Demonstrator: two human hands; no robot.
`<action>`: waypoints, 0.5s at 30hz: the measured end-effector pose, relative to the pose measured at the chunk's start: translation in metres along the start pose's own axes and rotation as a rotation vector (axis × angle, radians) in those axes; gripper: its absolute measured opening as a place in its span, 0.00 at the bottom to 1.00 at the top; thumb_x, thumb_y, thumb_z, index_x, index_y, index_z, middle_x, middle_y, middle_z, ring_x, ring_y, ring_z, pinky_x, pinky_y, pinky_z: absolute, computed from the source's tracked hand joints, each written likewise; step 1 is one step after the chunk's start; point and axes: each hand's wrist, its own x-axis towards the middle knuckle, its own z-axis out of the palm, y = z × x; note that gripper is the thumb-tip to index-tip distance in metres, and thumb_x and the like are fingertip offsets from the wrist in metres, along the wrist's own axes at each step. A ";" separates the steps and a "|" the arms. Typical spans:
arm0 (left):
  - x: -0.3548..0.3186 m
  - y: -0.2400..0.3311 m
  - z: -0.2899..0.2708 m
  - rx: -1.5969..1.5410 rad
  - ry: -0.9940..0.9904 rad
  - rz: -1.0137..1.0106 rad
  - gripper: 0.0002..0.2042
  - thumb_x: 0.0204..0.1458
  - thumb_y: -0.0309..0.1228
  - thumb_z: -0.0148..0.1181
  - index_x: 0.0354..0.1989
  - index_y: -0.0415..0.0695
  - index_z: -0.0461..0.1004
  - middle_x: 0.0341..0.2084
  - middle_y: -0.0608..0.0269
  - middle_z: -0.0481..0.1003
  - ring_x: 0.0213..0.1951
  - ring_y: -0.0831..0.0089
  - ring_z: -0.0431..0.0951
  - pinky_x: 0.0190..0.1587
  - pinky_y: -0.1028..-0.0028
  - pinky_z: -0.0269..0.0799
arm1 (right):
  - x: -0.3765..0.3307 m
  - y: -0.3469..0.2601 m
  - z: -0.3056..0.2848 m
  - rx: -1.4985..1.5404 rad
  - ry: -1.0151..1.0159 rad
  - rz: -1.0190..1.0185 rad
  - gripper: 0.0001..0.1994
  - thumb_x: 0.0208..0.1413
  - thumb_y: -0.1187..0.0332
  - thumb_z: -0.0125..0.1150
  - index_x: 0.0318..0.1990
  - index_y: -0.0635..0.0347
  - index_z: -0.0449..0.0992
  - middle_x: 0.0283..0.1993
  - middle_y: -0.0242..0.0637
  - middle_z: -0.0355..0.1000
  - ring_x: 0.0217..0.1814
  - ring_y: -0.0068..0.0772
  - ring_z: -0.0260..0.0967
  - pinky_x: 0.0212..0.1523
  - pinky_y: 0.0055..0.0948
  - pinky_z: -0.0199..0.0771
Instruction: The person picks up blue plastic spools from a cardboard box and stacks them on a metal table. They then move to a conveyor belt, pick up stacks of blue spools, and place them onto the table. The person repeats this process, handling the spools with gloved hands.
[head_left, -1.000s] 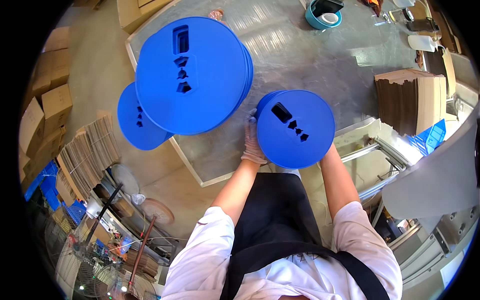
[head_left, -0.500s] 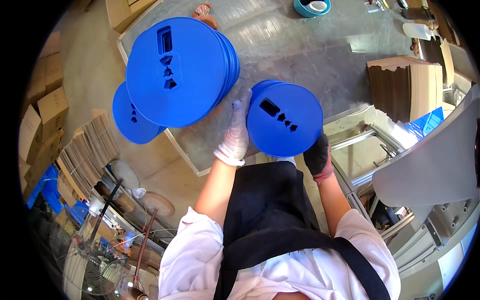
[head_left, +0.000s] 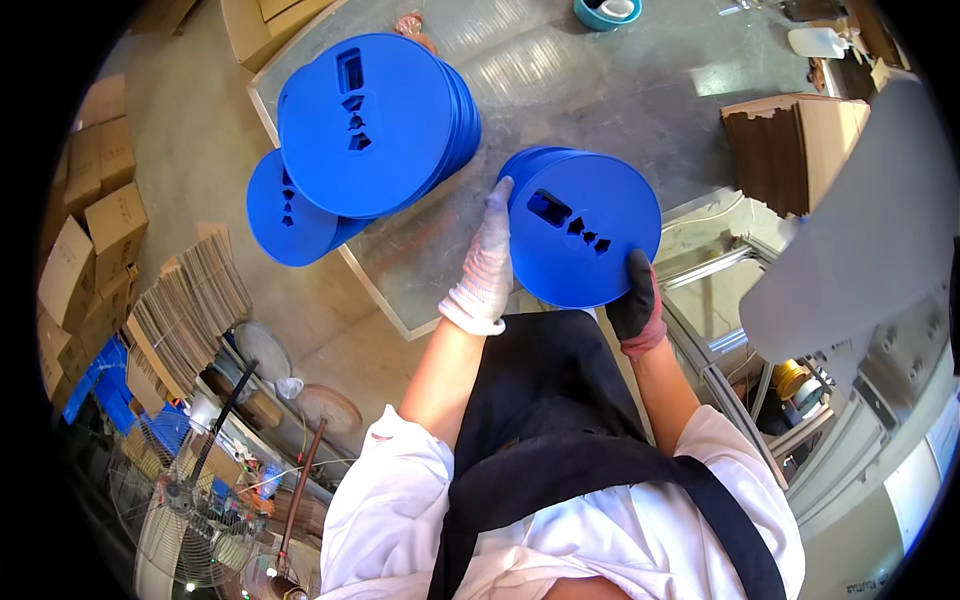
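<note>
- Head view is showing both hands gripping a blue reel (head_left: 585,230) over the near edge of the grey table (head_left: 600,90).
- The left hand (head_left: 485,265), in a white glove, is pressing flat against the reel's left rim, fingers stretched straight up along it.
- The right hand (head_left: 637,300), in a black glove, is clamping the reel's lower right rim, fingers curled tight around the edge.
- The reel is tilting its flat face, with a rectangular slot and small cut-outs, toward the camera.
- Left of the reel, a tall stack of blue reels (head_left: 375,120) is standing on the table, well apart from the hands.
- Further left of the reel, another blue reel (head_left: 290,215) is peeking out below that stack, past the table's edge.
- Right of the reel, an open cardboard box (head_left: 800,140) is sitting.
</note>
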 end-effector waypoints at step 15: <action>-0.135 0.065 0.015 0.123 -0.099 0.955 0.41 0.47 0.42 0.65 0.66 0.44 0.47 0.66 0.54 0.47 0.67 0.61 0.49 0.66 0.60 0.50 | -0.106 -0.063 0.118 -0.637 -0.510 -0.642 0.62 0.34 0.50 0.75 0.69 0.57 0.32 0.71 0.46 0.37 0.71 0.45 0.42 0.67 0.44 0.46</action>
